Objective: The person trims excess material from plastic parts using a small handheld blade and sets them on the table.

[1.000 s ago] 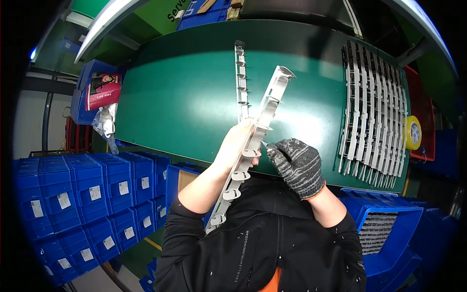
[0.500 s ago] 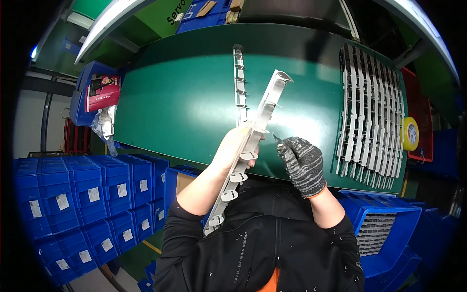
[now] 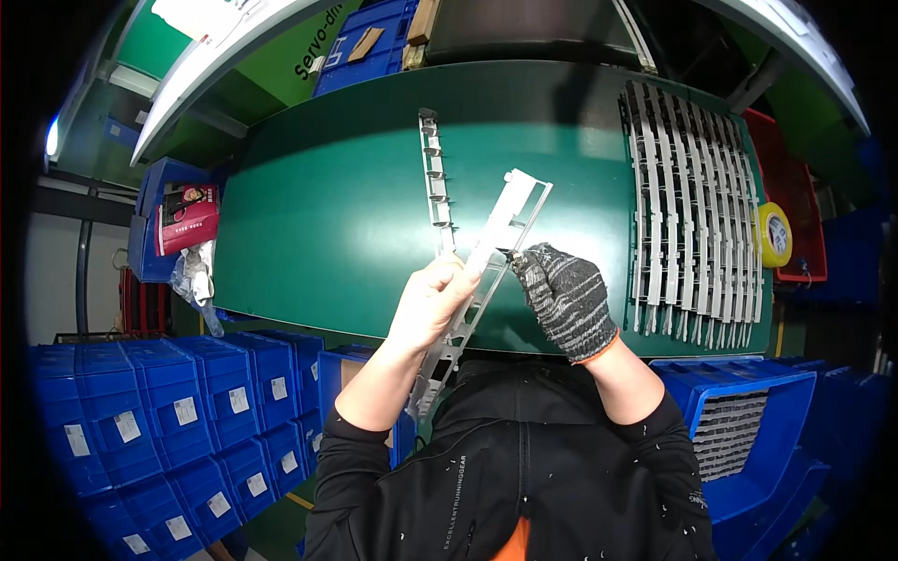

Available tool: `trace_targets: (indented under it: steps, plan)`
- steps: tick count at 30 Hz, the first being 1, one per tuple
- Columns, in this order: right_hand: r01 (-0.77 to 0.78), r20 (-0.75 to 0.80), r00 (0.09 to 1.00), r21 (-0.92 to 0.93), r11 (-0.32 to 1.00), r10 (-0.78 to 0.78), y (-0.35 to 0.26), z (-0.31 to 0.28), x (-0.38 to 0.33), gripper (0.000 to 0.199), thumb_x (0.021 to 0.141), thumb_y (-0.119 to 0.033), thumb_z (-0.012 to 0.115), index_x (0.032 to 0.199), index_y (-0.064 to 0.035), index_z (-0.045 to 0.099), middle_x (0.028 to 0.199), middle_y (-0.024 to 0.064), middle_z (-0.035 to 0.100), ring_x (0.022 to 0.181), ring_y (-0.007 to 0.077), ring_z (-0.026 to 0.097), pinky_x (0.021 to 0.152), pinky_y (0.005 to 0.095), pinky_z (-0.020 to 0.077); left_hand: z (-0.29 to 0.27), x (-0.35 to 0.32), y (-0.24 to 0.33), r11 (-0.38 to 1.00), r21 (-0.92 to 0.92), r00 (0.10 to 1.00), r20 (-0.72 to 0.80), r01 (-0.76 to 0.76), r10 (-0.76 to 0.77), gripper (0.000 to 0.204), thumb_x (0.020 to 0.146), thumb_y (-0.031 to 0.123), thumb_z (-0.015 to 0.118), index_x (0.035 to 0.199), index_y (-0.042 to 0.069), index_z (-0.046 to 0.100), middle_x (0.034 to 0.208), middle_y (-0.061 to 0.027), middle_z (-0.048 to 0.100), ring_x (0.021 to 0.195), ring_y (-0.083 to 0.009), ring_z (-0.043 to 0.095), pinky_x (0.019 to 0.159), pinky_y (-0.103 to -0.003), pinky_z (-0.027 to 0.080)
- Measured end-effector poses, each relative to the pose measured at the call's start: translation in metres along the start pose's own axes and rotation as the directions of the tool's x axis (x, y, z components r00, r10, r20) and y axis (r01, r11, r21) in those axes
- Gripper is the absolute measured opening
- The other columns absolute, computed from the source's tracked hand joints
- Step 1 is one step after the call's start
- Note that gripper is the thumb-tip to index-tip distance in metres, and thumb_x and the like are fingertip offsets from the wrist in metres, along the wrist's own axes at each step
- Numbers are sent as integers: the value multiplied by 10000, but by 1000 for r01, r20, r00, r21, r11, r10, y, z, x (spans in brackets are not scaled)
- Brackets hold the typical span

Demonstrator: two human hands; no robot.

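Note:
My bare left hand is closed round the middle of a long pale strip, which slants from near my body up over the green table. Its flat side and an openwork edge now show. My right hand, in a dark grey striped glove, is pinched shut on a small dark pointed tool. The tool's tip is at the strip's right edge, just beyond my left thumb; whether it touches is too small to tell. A similar strip with several clips lies on the table beyond my left hand.
Many like strips lie side by side on the table's right, beside a yellow tape roll and a red bin. Stacked blue crates stand at left. An open blue crate at lower right holds more strips.
The strip has been turned over in my left hand, from clip side to flat side. My right hand has brought the tool leftward to the strip's edge. The whole view has shifted slightly.

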State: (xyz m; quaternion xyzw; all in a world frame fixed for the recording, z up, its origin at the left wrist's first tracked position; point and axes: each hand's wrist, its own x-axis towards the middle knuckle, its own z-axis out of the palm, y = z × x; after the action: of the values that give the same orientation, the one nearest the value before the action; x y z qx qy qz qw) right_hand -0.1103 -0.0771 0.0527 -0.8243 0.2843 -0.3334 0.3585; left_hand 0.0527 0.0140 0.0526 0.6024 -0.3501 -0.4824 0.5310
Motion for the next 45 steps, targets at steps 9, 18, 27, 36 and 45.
trace_targets:
  steps: [9,18,27,36,45]
  plan:
    - [-232,427,893,708,667,-143,7,-22,-8,208,857,-208,529,798,-19,594,606,60,558,511,144,518,487,261,411,-9,13,-22,793,606,989,-65,-70,137,309,790,147,628,568,-4,475,657,-25,440,614,-115,405,562,-260,345]
    - [-552,219,785,670,496,579,-11,-6,-14,167,854,-190,556,876,-31,599,605,-6,537,469,42,439,427,195,351,-3,8,-12,988,-30,974,174,149,-142,297,854,182,570,617,23,489,713,38,422,628,-57,360,567,-212,285]
    - [-296,119,788,934,202,604,15,-14,-3,154,856,-142,519,918,-3,546,600,40,539,442,83,470,346,189,335,-16,-8,-9,996,-24,986,144,88,-84,224,848,174,564,1013,24,553,906,-32,551,834,-89,501,756,-233,396]
    - [21,-170,753,972,236,635,26,-70,36,165,855,-136,537,969,-18,550,625,-5,505,472,63,446,394,148,363,-67,-44,-35,999,-22,974,225,44,-38,189,865,166,523,889,-12,581,873,-70,597,825,-144,532,773,-290,419]
    - [-56,-14,998,223,973,61,3,2,-18,136,809,-97,509,824,-19,619,759,134,598,676,293,575,613,354,460,-9,-25,-36,720,-667,976,207,193,-70,339,868,289,512,615,76,436,639,-40,443,736,-216,524,683,-388,471]
